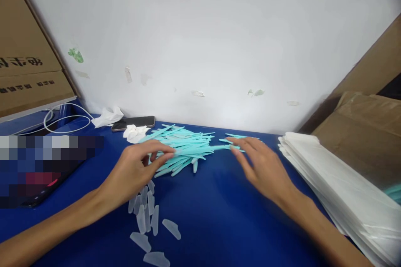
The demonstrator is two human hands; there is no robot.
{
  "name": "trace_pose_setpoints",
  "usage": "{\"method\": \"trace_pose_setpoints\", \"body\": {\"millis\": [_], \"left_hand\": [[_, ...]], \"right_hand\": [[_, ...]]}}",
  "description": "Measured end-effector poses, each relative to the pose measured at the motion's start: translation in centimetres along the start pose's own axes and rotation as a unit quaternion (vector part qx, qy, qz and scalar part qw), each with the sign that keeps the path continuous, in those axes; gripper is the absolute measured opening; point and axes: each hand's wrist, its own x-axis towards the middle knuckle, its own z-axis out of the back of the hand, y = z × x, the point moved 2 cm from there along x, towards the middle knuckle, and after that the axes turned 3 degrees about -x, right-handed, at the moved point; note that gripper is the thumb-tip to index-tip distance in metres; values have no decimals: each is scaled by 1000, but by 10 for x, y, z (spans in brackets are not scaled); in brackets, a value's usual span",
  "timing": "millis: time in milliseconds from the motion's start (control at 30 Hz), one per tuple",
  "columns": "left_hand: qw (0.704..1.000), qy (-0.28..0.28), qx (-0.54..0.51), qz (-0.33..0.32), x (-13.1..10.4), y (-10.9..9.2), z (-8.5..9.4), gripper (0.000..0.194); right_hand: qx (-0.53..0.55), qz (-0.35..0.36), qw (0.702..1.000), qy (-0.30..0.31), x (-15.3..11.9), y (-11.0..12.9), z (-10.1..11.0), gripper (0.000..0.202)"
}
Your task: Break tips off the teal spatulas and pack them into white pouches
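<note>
My left hand (139,164) is closed in a pinch on one end of a slim turquoise eyebrow razor (197,150). The razor points right, its thin tip reaching close to my right hand. Below and behind it lies a heap of similar turquoise razors (183,162). My right hand (261,164) is over a smaller group of razors (239,136), fingers stretched out and apart; whether the fingertips touch them I cannot tell. Translucent blade covers (140,219) lie scattered on the blue tabletop (219,225), some of them just under my left wrist.
A black phone (134,122) and crumpled tissues (108,117) lie near the white wall. On the right stands a stack of white flat packaging (338,192) beside a brown carton (360,133). Another carton (28,50), a white cable (67,117) and a blurred-out dark device (53,183) are at left.
</note>
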Motion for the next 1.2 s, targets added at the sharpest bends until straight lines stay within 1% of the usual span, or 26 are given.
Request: {"method": "trace_pose_setpoints", "body": {"millis": [67,100,200,300,367,400,467,500,533,600,733,833,933,1067,1133,1200], "left_hand": [[998,-43,49,-3,4,12,4,30],[996,-52,75,-8,6,18,5,30],[990,-32,131,-35,11,28,6,32],[987,-3,146,-65,15,24,11,32],[986,56,141,-73,17,15,18,29],[982,115,135,-69,17,10,22,27],[961,240,131,-37,14,3,28,24],[949,286,133,-20,12,3,30,21],[939,316,137,-7,9,4,32,19],[929,341,146,0,5,12,34,18],[924,347,159,-15,0,34,33,14],[921,355,159,-17,-2,39,32,11],[925,352,143,-16,-3,31,30,11],[934,327,144,-8,-3,14,30,20],[936,316,153,9,-1,6,30,23],[942,303,146,19,1,-2,28,25]], "right_hand": [[-64,-37,996,48,-1,-24,-6,32],[-92,-46,992,77,-3,-35,-11,33],[-144,-60,976,153,-11,-56,-25,40],[-157,-58,967,192,-15,-61,-34,41],[-156,-57,965,201,-14,-59,-34,39],[-156,-58,965,204,-13,-59,-33,37],[-157,-63,963,209,-11,-57,-30,34],[-158,-66,962,212,-10,-57,-28,33],[-158,-69,962,214,-9,-57,-26,32],[-160,-72,960,218,-7,-57,-24,31],[-164,-73,958,222,-6,-57,-23,30],[-169,-75,958,219,-6,-54,-21,28],[-165,-76,961,210,-6,-49,-17,26],[-160,-92,965,185,-6,-49,-10,18],[-155,-100,969,165,-6,-51,-8,17],[-127,-93,978,135,-5,-50,-6,21]]}}
